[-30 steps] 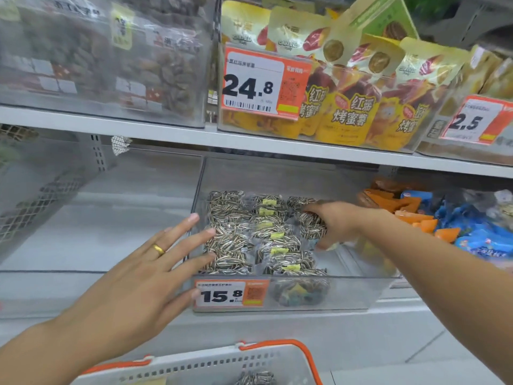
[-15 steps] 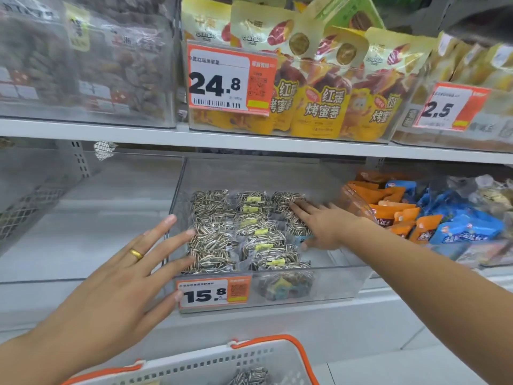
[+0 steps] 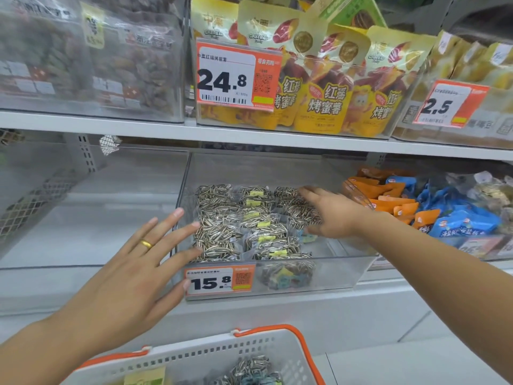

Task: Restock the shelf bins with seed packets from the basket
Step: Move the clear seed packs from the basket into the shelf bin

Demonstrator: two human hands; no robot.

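On the lower shelf, head view: clear bin (image 3: pixel 358 273) with seed packets (image 3: pixel 236 232) in rows filling its left and middle; front right corner bare. Right hand (image 3: pixel 330 215) inside bin, fingers straight and spread, lying flat on packets of the right-hand row toward the back; nothing gripped. Left hand (image 3: pixel 133 276) outside bin at its front left corner, fingers extended and splayed, fingertips (image 3: pixel 194 225) at the left wall, price tag (image 3: pixel 219 280) just beside the little finger. Basket (image 3: pixel 277 354) below the shelf's front edge, more packets inside it
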